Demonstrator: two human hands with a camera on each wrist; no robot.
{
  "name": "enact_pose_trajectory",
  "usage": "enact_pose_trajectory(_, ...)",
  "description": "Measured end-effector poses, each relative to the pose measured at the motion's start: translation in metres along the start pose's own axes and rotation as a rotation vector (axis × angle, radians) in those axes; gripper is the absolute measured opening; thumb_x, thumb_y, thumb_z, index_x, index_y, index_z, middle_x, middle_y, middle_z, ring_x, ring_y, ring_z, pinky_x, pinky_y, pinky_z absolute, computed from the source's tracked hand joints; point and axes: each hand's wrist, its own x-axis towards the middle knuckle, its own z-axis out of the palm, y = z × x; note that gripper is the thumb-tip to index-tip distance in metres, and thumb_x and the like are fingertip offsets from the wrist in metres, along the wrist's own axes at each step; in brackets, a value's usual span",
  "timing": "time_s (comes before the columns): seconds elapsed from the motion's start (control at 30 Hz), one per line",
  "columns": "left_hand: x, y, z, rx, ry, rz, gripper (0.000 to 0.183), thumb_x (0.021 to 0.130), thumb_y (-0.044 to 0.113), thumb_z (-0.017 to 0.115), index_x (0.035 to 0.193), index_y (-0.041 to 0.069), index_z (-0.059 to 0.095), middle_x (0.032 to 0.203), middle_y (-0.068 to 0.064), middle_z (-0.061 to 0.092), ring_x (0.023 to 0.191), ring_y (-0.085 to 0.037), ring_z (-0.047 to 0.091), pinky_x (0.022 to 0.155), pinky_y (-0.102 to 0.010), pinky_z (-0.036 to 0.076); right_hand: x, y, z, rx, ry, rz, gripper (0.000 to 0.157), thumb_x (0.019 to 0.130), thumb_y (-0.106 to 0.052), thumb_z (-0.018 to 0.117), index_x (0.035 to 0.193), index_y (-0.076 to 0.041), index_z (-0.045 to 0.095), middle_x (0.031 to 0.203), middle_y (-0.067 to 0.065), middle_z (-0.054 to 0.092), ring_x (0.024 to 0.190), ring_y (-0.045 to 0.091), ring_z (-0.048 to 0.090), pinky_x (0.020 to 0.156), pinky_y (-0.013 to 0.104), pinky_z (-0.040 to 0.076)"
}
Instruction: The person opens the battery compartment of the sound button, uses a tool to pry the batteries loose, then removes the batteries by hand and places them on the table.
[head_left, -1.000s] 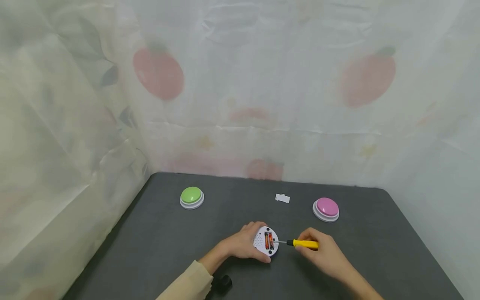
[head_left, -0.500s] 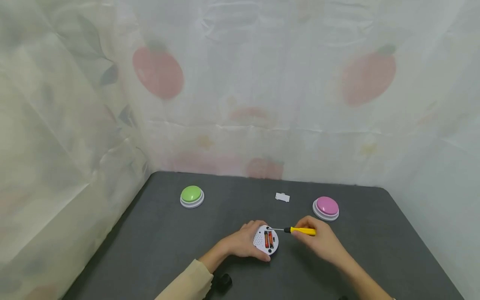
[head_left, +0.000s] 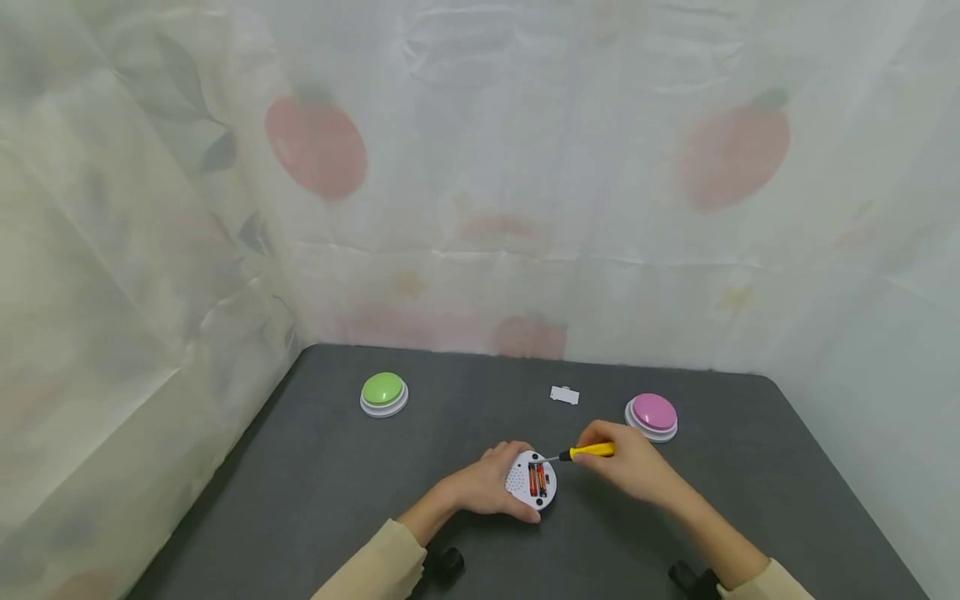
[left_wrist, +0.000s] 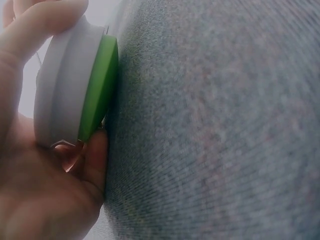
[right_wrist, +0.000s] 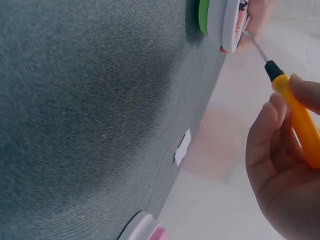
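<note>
My left hand (head_left: 487,485) grips a round white push-button (head_left: 519,483) turned upside down, its green cap (left_wrist: 100,90) facing the table in the left wrist view. Two orange-and-black batteries (head_left: 537,480) lie in its uncovered battery compartment. My right hand (head_left: 626,462) pinches a yellow screwdriver (head_left: 594,450) with a black collar. The screwdriver's thin metal shaft (right_wrist: 257,47) reaches to the upper end of the compartment, near the batteries' ends; whether its tip touches a battery is too small to tell.
A white battery cover (head_left: 565,395) lies on the dark table (head_left: 465,392) behind the hands. To the far left stands a green-capped button (head_left: 383,394), and to the right a pink-capped one (head_left: 652,417). Printed curtain sheets (head_left: 480,167) close off the back and sides.
My right hand has moved away from me and slightly left, taking the screwdriver tip from the compartment's right side to its upper end. The left hand and its button stay put.
</note>
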Motion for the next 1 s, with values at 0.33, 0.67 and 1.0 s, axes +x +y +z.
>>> enact_pose_trajectory(0.33,-0.001,-0.001,-0.001,-0.017,-0.02,-0.012,0.082,0.07,0.048,0.09,0.137,0.03,0.048,0.111,0.012,0.049,0.101,-0.011,0.045,0.084,-0.033,0.041,0.018,-0.012,-0.001,-0.105,-0.072,-0.016,0.012,0.088,-0.023,0.08,0.089,-0.022,0.068,0.081,-0.012,0.063,0.07,0.011,0.055,0.065,0.027,0.049)
enact_pose_trajectory(0.67,0.0,-0.001,-0.002,-0.015,-0.034,-0.024,0.084,0.071,0.048,0.089,0.14,0.027,0.046,0.115,0.011,0.049,0.103,-0.011,0.045,0.085,-0.033,0.041,0.036,-0.034,-0.005,-0.243,-0.196,-0.122,0.017,0.086,-0.019,0.082,0.088,-0.022,0.065,0.08,-0.014,0.06,0.073,0.01,0.054,0.067,0.027,0.05)
enact_pose_trajectory(1.0,0.0,-0.004,-0.003,-0.01,-0.033,-0.011,0.082,0.07,0.047,0.091,0.138,0.032,0.047,0.112,0.012,0.049,0.101,-0.011,0.045,0.085,-0.032,0.041,0.043,-0.017,-0.011,-0.111,-0.253,-0.141,0.015,0.088,-0.016,0.08,0.084,-0.018,0.066,0.08,-0.01,0.062,0.071,0.01,0.055,0.065,0.028,0.05)
